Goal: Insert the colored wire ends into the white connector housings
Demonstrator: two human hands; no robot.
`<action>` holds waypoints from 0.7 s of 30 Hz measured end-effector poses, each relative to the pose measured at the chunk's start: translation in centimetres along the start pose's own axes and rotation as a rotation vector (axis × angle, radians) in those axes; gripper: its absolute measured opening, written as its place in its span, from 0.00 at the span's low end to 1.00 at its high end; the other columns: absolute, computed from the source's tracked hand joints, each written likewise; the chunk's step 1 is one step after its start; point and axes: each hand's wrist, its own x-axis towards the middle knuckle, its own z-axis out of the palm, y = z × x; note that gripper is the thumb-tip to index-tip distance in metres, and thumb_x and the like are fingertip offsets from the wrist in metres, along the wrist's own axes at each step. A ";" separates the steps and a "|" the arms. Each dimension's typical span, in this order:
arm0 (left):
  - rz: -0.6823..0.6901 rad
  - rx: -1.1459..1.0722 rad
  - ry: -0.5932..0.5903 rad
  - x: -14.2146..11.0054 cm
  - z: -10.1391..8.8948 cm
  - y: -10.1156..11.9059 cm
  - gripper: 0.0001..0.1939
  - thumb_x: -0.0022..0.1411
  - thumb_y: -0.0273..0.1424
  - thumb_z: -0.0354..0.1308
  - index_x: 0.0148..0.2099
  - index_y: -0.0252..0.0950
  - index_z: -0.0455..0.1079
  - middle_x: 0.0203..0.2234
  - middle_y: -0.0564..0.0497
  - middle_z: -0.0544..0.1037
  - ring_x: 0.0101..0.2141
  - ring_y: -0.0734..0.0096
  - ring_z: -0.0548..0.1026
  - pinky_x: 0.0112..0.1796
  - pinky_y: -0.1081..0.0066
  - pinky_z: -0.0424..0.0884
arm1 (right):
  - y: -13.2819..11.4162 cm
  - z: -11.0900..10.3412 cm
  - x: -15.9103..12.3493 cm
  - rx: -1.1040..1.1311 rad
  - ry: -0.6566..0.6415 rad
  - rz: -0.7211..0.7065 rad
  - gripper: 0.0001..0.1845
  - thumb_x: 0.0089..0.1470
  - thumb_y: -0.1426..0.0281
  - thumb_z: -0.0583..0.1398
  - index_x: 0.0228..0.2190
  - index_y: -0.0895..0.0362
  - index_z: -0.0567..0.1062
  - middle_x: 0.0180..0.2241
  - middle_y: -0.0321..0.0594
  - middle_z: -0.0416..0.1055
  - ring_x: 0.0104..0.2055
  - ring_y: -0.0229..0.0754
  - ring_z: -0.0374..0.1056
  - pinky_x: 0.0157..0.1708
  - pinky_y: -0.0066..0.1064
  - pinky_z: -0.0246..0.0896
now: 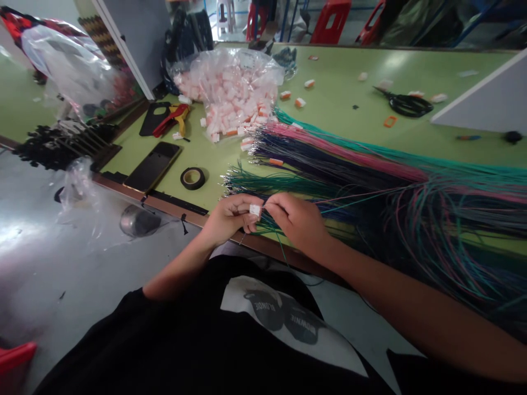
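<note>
Between the fingertips of my left hand (pixel 231 218) is a small white connector housing (pixel 254 209). My right hand (pixel 300 220) is closed in a pinch just right of it, gripping a thin wire at the housing's edge. Pink and green wires (pixel 349 196) run from behind my right hand to the large bundle on the right. Beyond my hands lie sorted bunches of green wires (pixel 272 182), dark wires (pixel 304 159) and pink wires (pixel 313 140), their metal-tipped ends pointing left. The wire tip at the housing is too small to make out.
A clear bag of white-and-orange housings (pixel 234 90) stands behind the wires. On the left lie a phone (pixel 152 166), black tape roll (pixel 192 178) and red-yellow pliers (pixel 173 119). Black scissors (pixel 407 104) and loose housings lie at the back right. The table's front edge (pixel 193 214) is close.
</note>
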 end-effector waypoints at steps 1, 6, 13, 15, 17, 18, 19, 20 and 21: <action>-0.003 -0.001 0.001 0.0 0.0 0.0 0.19 0.47 0.38 0.71 0.39 0.34 0.72 0.17 0.58 0.74 0.18 0.78 0.72 0.21 0.77 0.67 | 0.0 0.1 0.0 0.004 0.004 0.002 0.15 0.61 0.63 0.51 0.32 0.54 0.75 0.29 0.41 0.77 0.32 0.43 0.70 0.33 0.31 0.55; -0.011 0.012 0.010 0.0 -0.1 0.1 0.20 0.47 0.39 0.72 0.38 0.33 0.73 0.17 0.57 0.74 0.17 0.78 0.71 0.21 0.77 0.66 | 0.3 0.4 0.3 0.036 0.007 -0.018 0.15 0.60 0.63 0.52 0.31 0.54 0.75 0.28 0.41 0.76 0.31 0.42 0.69 0.33 0.30 0.55; -0.030 0.015 0.028 0.2 -0.2 0.0 0.21 0.45 0.39 0.72 0.39 0.32 0.73 0.16 0.58 0.73 0.17 0.78 0.71 0.21 0.77 0.67 | 0.3 0.5 0.7 0.082 0.003 -0.002 0.15 0.60 0.62 0.52 0.29 0.54 0.74 0.23 0.37 0.71 0.26 0.39 0.64 0.30 0.29 0.53; -0.026 0.017 0.018 0.4 -0.1 0.1 0.22 0.45 0.40 0.72 0.39 0.32 0.73 0.16 0.58 0.73 0.16 0.79 0.70 0.20 0.77 0.66 | 0.5 0.0 1.2 0.116 -0.058 0.004 0.14 0.59 0.63 0.52 0.28 0.54 0.73 0.21 0.35 0.70 0.26 0.38 0.64 0.30 0.28 0.54; -0.025 0.028 0.011 0.3 0.0 0.3 0.22 0.45 0.39 0.72 0.40 0.32 0.73 0.16 0.59 0.72 0.15 0.79 0.69 0.18 0.77 0.64 | 0.9 -1.0 1.8 0.121 -0.143 0.007 0.13 0.58 0.64 0.52 0.27 0.54 0.73 0.21 0.35 0.70 0.26 0.38 0.65 0.31 0.28 0.55; -0.030 0.043 0.024 0.2 0.1 0.5 0.21 0.47 0.38 0.71 0.41 0.32 0.72 0.16 0.59 0.72 0.15 0.80 0.68 0.17 0.78 0.62 | 1.2 -1.7 2.1 0.100 -0.168 0.002 0.13 0.57 0.65 0.52 0.27 0.54 0.73 0.22 0.35 0.72 0.27 0.39 0.66 0.32 0.29 0.57; -0.038 0.069 0.047 0.1 0.3 0.7 0.20 0.48 0.36 0.70 0.42 0.32 0.71 0.16 0.60 0.72 0.14 0.81 0.67 0.16 0.78 0.60 | 1.4 -2.3 2.2 0.066 -0.164 -0.009 0.12 0.57 0.66 0.53 0.27 0.54 0.73 0.25 0.37 0.74 0.30 0.40 0.68 0.34 0.30 0.58; -0.043 0.102 0.077 -0.2 0.6 1.0 0.18 0.51 0.33 0.68 0.43 0.33 0.70 0.17 0.60 0.72 0.13 0.82 0.66 0.15 0.79 0.58 | 1.5 -3.0 2.3 0.026 -0.134 -0.030 0.11 0.56 0.66 0.53 0.29 0.55 0.74 0.30 0.39 0.76 0.34 0.42 0.70 0.37 0.32 0.60; -0.044 0.139 0.104 -0.4 0.9 1.3 0.17 0.53 0.30 0.66 0.44 0.34 0.69 0.18 0.61 0.71 0.12 0.83 0.65 0.14 0.79 0.57 | 1.5 -3.5 2.3 -0.009 -0.090 -0.060 0.11 0.55 0.65 0.55 0.33 0.55 0.76 0.36 0.43 0.77 0.39 0.45 0.71 0.41 0.34 0.61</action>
